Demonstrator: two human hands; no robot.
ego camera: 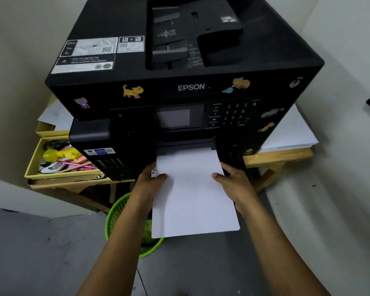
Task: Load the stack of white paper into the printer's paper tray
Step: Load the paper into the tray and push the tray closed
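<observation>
A stack of white paper [192, 193] juts out of the front opening of the black Epson printer [179, 86], its far edge inside the slot below the control panel. My left hand [150, 180] grips the stack's left edge, thumb on top. My right hand [233, 180] grips the right edge the same way, beside the dark side wall of the paper tray [233, 159]. The rest of the tray lies hidden under the paper.
The printer stands on a low wooden table [276, 159]. A yellow box [33, 163] of pens and small items sits at the left, more white sheets [293, 129] at the right. A green mesh bin [120, 212] stands on the floor under my left forearm. Walls close in on both sides.
</observation>
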